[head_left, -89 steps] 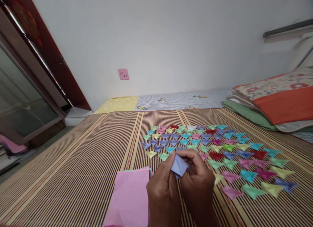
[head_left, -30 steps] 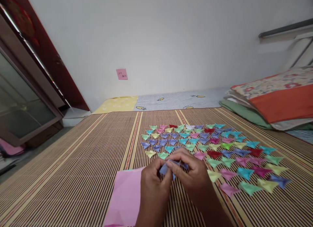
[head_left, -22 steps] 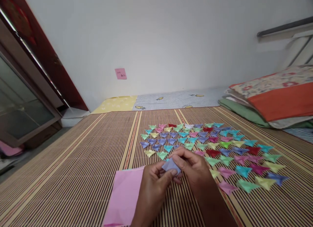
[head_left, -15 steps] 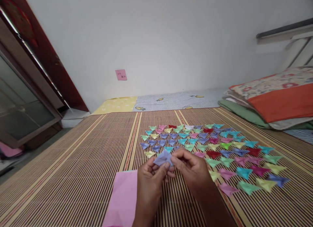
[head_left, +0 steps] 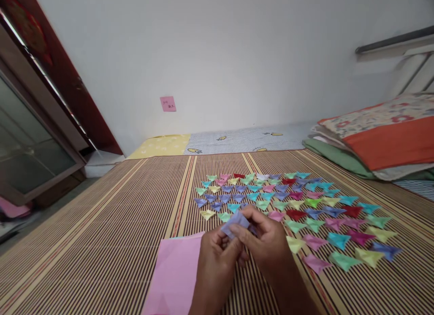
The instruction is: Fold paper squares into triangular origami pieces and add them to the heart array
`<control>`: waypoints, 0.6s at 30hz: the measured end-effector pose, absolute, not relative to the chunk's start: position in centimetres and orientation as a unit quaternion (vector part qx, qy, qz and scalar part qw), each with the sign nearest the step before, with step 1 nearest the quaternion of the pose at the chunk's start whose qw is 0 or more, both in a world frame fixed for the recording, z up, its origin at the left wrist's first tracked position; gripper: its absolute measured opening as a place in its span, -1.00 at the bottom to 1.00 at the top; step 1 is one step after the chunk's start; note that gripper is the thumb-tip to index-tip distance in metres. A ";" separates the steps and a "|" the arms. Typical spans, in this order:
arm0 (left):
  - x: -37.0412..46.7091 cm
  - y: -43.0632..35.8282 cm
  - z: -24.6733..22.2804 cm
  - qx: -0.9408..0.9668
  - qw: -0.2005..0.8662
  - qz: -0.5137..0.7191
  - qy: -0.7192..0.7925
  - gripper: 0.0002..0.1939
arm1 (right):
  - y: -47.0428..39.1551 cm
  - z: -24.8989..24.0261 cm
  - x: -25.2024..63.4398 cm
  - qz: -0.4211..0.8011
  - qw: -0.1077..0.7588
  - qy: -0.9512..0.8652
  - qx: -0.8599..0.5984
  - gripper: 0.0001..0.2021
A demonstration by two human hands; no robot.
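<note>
– Toward the near edge of the striped mat (head_left: 118, 242), what do your two hands carry?

– One item: a folded lilac paper (head_left: 231, 223), raised above the surface, roughly midway between its left and right edges.

– State of your grip, left and right?

– Your left hand (head_left: 217, 258): fingers and thumb closed on the paper's left and lower part. Your right hand (head_left: 269, 240): thumb laid across its face, forefinger curled at its right side, pinching. Finer creases: partly hidden by your fingers.

– Next to your left hand?

– One stack of pink paper (head_left: 176, 274), toward the near edge; a thin blue-green strip shows along its far edge. Your left hand covers part of its right side.

– Right half of the surface?

– Small folded pieces (head_left: 339, 239), many, in loose rows from beyond your hands toward the right edge. Colours: pink, green, yellow, blue, turquoise, red, one whitish.

– Far right corner?

– Folded bedding (head_left: 389, 145), piled: orange and floral above, green below.

– Along the far edge?

– Yellow cloth (head_left: 166, 145) at left; checked cloth (head_left: 233, 142) to its right.
</note>
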State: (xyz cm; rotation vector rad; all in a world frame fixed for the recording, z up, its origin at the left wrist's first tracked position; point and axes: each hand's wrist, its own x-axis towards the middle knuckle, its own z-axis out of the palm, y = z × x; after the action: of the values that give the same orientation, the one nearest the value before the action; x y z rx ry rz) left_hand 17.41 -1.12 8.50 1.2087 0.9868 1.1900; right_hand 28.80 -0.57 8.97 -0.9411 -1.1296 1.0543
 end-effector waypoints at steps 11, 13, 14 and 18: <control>14.9 -0.6 9.2 0.544 0.495 0.532 0.419 -0.70 | -0.2 9.5 30.1 0.392 0.558 -0.638 -0.357 -0.75; 14.9 -0.5 9.1 0.532 0.503 0.541 0.414 -0.71 | -0.3 9.5 30.0 0.406 0.557 -0.630 -0.357 -0.80; 15.0 -0.6 9.2 0.523 0.509 0.547 0.410 -0.71 | -0.3 9.4 30.0 0.420 0.562 -0.614 -0.362 -0.83; 15.3 -0.6 9.6 0.485 0.529 0.562 0.412 -0.73 | -0.1 8.9 30.2 0.475 0.579 -0.542 -0.381 -0.87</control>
State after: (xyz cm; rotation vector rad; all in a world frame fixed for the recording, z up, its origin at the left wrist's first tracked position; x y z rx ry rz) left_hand 15.34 -0.65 9.62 1.1582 0.9830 1.3433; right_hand 30.20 -0.11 8.89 -0.8919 -1.2669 1.1113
